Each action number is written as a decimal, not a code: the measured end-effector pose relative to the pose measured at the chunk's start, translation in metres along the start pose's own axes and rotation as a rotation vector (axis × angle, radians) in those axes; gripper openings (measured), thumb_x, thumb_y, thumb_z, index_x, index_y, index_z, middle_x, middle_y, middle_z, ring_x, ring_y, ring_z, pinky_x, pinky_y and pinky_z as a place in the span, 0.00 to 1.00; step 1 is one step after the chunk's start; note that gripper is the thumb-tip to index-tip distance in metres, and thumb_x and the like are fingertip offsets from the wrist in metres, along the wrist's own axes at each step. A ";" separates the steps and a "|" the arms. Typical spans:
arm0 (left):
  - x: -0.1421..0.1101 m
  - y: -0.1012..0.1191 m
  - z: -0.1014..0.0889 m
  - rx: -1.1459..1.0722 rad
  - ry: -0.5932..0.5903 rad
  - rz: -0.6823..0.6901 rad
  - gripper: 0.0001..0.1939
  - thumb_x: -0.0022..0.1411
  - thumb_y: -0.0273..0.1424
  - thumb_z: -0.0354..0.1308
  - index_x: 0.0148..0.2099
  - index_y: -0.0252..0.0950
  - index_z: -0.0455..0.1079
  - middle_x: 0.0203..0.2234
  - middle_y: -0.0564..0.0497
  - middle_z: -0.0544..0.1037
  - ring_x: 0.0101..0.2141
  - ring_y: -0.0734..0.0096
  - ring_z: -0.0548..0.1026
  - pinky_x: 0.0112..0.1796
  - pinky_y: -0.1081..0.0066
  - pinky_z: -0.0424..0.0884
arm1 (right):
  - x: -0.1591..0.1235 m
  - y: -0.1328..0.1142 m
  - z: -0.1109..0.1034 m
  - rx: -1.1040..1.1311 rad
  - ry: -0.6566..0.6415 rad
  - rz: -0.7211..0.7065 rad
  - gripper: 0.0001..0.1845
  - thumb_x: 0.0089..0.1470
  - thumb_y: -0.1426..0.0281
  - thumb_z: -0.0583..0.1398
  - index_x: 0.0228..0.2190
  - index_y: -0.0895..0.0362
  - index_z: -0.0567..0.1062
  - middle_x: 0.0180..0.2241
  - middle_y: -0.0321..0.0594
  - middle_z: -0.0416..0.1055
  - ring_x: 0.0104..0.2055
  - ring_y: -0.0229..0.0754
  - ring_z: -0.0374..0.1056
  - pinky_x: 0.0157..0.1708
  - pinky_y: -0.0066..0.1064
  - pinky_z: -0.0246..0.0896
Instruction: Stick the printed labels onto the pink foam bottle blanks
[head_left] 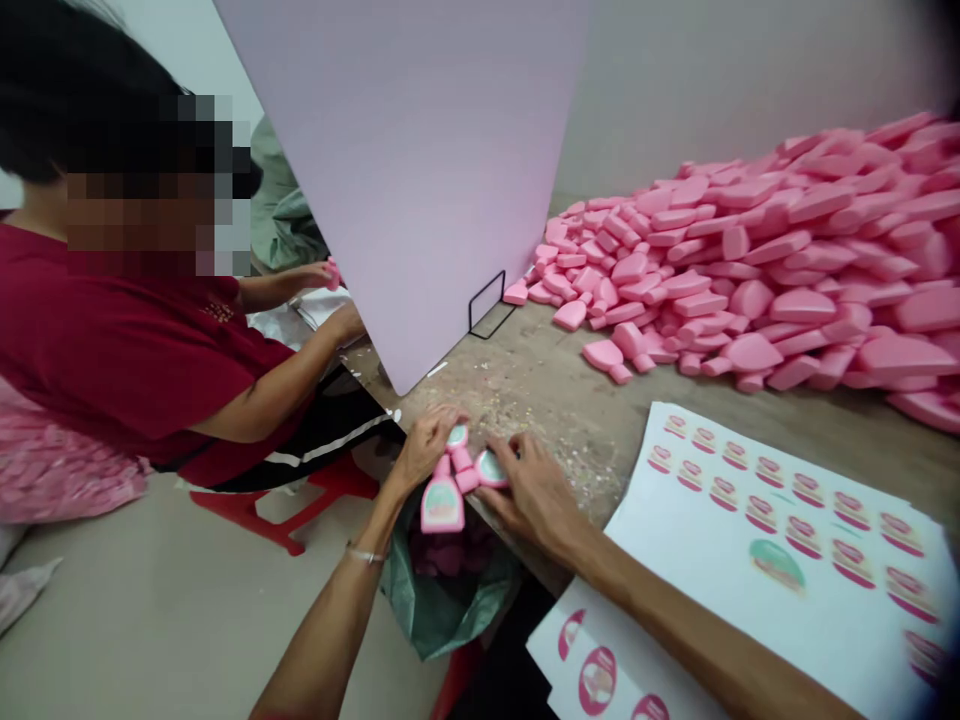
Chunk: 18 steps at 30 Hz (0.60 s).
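Note:
At the near edge of the wooden table [555, 390], my left hand [422, 447] and my right hand [525, 490] meet over a few small pink bottles. My left fingers curl round a labelled pink bottle [442, 503] that hangs neck up over the edge. My right fingers pinch another pink bottle [489, 468] with a pale label, lying beside it. A silver bracelet [364, 553] circles my left wrist. Directly below the hands, a green sack [442, 590] gapes open with pink bottles inside.
A big heap of pink bottles [765, 270] covers the table's far right. White sticker sheets [787, 540] lie near right. A pale pink board [420, 170] on a wire stand divides the table. A person in a red shirt [127, 350] sits at left on a red stool [300, 500].

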<state>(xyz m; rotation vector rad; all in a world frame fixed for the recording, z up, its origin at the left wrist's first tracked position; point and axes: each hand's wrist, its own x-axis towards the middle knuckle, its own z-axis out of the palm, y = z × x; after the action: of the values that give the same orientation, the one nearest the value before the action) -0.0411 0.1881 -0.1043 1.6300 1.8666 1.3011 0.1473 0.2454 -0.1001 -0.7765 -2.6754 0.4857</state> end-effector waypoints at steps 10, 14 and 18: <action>-0.110 -0.012 -0.013 -0.017 0.210 -0.106 0.16 0.65 0.35 0.47 0.33 0.36 0.74 0.32 0.48 0.78 0.37 0.67 0.75 0.40 0.70 0.70 | -0.057 -0.049 0.042 -0.223 0.063 -0.171 0.40 0.47 0.67 0.63 0.59 0.57 0.55 0.50 0.51 0.65 0.48 0.53 0.61 0.46 0.44 0.58; -0.083 0.005 -0.013 0.055 0.324 -0.088 0.16 0.63 0.37 0.48 0.30 0.36 0.73 0.30 0.48 0.78 0.35 0.66 0.76 0.40 0.70 0.71 | -0.054 -0.038 0.016 -0.137 0.092 -0.114 0.36 0.47 0.64 0.63 0.56 0.55 0.60 0.46 0.47 0.68 0.43 0.51 0.64 0.41 0.41 0.63; 0.017 0.029 0.010 0.044 0.274 -0.041 0.18 0.66 0.38 0.43 0.38 0.34 0.72 0.37 0.46 0.77 0.40 0.65 0.74 0.44 0.67 0.70 | -0.072 0.022 -0.024 -0.143 0.307 -0.039 0.24 0.49 0.69 0.60 0.50 0.53 0.66 0.42 0.45 0.70 0.39 0.47 0.67 0.36 0.37 0.66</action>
<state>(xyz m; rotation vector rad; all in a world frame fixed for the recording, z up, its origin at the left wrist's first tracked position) -0.0210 0.2054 -0.0819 1.4871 2.0863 1.5414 0.2242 0.2285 -0.1015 -0.7672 -2.4510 0.1513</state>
